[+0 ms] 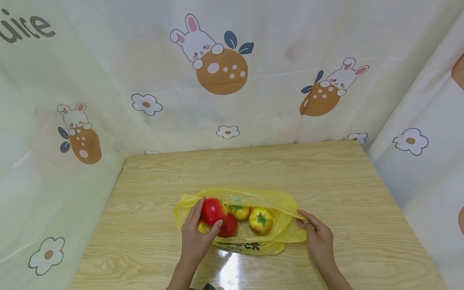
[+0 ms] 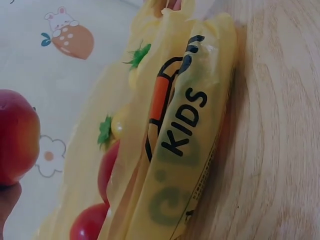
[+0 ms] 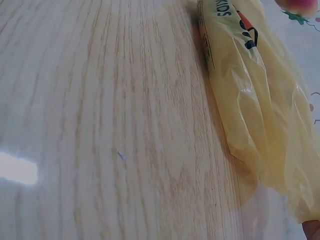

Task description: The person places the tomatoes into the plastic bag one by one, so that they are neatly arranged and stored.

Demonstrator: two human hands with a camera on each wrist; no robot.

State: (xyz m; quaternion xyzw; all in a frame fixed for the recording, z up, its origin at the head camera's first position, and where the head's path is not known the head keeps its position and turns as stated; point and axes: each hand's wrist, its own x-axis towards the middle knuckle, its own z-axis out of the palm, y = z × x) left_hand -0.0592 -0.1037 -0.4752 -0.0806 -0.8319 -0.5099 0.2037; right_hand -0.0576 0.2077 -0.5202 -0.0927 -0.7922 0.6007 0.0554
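Note:
A yellow plastic bag (image 1: pixel 286 201) lies on its side on the wooden table, its mouth spread toward the top of the head view. My left hand (image 1: pixel 195 233) grips a red apple-like fruit (image 1: pixel 213 210) with yellow at one side, holding it over the bag's left part; the left wrist view shows this fruit (image 2: pixel 17 137) raised apart from the bag. Inside the bag sit another red fruit (image 1: pixel 228 226) and two yellow fruits (image 1: pixel 261 220) with green leafy tops. At the bag's right end, my right hand (image 1: pixel 319 237) pinches the plastic between thumb and fingers.
The wooden table (image 1: pixel 145 241) extends around the bag on all sides. Behind and beside it hang pale curtains (image 1: pixel 275 100) printed with rabbits, oranges and flowers. Bright light reflects off the tabletop near its front. A small pale speck (image 3: pixel 121 155) lies on the wood.

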